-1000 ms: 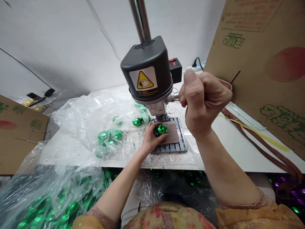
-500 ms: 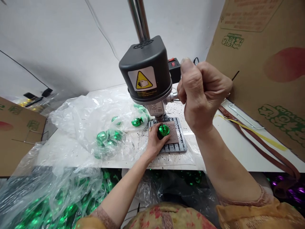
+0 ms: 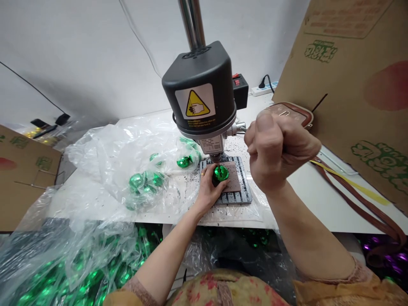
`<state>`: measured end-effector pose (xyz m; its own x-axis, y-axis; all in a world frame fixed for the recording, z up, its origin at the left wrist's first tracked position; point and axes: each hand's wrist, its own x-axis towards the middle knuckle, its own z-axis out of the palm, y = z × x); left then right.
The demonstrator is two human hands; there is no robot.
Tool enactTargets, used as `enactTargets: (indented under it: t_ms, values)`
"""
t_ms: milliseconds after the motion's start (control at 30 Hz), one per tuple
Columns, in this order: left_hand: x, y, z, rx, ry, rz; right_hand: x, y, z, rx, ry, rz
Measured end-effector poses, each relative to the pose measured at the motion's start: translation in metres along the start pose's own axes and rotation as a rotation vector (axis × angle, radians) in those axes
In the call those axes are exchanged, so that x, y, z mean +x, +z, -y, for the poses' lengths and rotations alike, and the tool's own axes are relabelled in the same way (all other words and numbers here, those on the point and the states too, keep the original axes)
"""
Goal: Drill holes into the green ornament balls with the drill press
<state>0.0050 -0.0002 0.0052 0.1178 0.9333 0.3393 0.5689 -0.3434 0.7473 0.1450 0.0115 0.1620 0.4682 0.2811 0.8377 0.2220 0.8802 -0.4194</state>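
Observation:
Under the chuck of a black drill press [image 3: 199,85], a shiny green ball [image 3: 221,173] rests on a brown board [image 3: 234,182] over the slotted metal base [image 3: 245,193]. The thumb and fingers of my left hand [image 3: 208,185] curve round the ball's left side and hold it there. My right hand [image 3: 279,148] is a closed fist on the press's feed lever [image 3: 239,128], at the right of the machine; most of the lever is hidden by the fist. Dark shavings are scattered around the base.
Clear plastic bags with several green balls [image 3: 137,182] lie left of the press. More green balls [image 3: 92,276] fill a bag below the table edge. Cardboard boxes [image 3: 360,114] stand at both sides. A brown bag [image 3: 291,111] with straps and a power strip [image 3: 264,89] are at the right.
My right fist has moved down with the lever, uncovering the brown bag and power strip behind it. My left hand keeps its hold on the ball. The view has shifted slightly.

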Motion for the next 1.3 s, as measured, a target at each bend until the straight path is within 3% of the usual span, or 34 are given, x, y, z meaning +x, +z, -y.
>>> enactTargets:
  t_ms: [300, 533, 1033, 1100, 1300]
  values:
    - [-0.002, 0.000, 0.002, 0.000, 0.016, -0.015, -0.007, -0.003, -0.004, 0.110, -0.038, -0.007]
    - [-0.001, 0.001, 0.001, -0.021, 0.025, -0.024, -0.011, -0.004, -0.012, 0.162, -0.176, -0.022]
    - [-0.002, -0.002, -0.004, -0.025, -0.011, -0.021, -0.026, -0.014, -0.027, 0.198, -0.304, 0.019]
    - [-0.001, -0.001, -0.003, -0.025, -0.018, -0.028, -0.024, -0.013, -0.022, 0.190, -0.270, 0.010]
    - [-0.003, 0.001, -0.003, -0.023, -0.047, -0.073, 0.014, 0.007, 0.010, 0.092, 0.057, -0.036]
